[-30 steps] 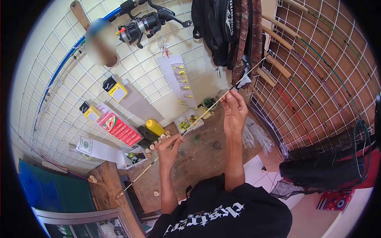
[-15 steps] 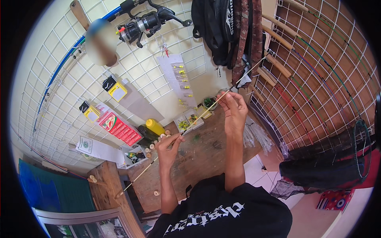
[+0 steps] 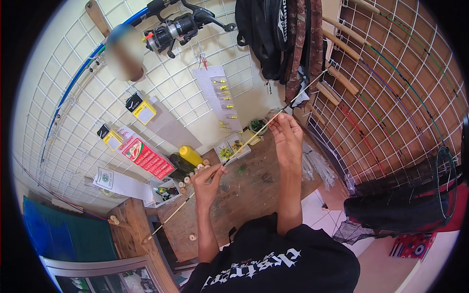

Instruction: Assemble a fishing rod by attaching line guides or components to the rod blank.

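A thin, pale yellow fishing rod [image 3: 254, 137] with dark bands slants across the view, its low end at the left and its far tip up at the right. My left hand [image 3: 206, 181] pinches it near a dark band, just above the middle of its length. Farther up, the fingertips of my right hand [image 3: 287, 139] are closed around the rod, the palm partly turned toward me. Both hands are raised in front of the wooden table.
Behind the rod is the wooden table [image 3: 229, 200] with small trays [image 3: 234, 148], a yellow bottle [image 3: 190, 156] and several cork rings. Wire grids carry a reel [image 3: 181, 30], tackle packets [image 3: 141, 110] and more rods [image 3: 344, 80]. Clear plastic bags [image 3: 317, 168] lie at the right edge.
My right hand has shifted very slightly, its fingers turning a little on the rod. My left hand and the rod stay in nearly the same place.
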The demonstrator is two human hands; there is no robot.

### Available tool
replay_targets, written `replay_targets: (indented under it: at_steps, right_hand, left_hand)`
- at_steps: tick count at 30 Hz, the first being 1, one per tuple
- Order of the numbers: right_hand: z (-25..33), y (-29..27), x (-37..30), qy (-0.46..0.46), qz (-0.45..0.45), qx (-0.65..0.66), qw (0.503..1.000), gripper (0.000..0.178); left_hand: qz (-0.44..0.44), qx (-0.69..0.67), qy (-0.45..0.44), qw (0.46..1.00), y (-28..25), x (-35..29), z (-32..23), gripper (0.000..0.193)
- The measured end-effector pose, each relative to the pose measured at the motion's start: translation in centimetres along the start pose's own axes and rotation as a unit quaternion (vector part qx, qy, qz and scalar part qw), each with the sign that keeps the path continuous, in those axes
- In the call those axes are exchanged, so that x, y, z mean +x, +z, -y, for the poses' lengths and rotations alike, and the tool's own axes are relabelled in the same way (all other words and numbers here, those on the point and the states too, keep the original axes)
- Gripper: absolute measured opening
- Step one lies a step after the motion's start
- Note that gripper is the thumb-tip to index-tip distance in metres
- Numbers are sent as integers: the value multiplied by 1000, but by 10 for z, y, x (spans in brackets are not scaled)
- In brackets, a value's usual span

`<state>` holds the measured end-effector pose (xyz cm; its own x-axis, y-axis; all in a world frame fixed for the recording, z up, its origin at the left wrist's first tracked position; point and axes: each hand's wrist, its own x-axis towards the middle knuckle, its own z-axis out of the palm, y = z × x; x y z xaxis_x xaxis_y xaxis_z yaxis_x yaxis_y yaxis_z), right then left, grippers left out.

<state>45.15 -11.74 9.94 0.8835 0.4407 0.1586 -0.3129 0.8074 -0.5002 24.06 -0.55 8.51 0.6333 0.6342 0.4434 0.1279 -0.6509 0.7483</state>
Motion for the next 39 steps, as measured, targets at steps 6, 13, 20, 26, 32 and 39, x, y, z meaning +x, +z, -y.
replay_targets:
  at_steps: [6,13,20,26,32,39]
  right_hand:
    - [2,-1,0,43,11,33,998,10]
    - [5,1,1,52,7,47,998,9]
    - [5,-1,4,45,4,57,997,9]
    - [5,0,8,31,-13,80,996,7]
    - [3,1,9,35,-18,90,995,8]
    - [1,0,7,29,-38,104,993,6]
  left_hand:
    - [-1,1,6,1000,1,-1,2,13]
    - [-8,0,31,999,1,1,0,13]
    - [-3,-5,23,1000,0,1,-1,13]
    - [-4,-6,26,1000,2,1,1,14]
    - [2,-4,15,1000,1,1,-2,15]
    - [7,-10,11,1000,2,-1,-3,15]
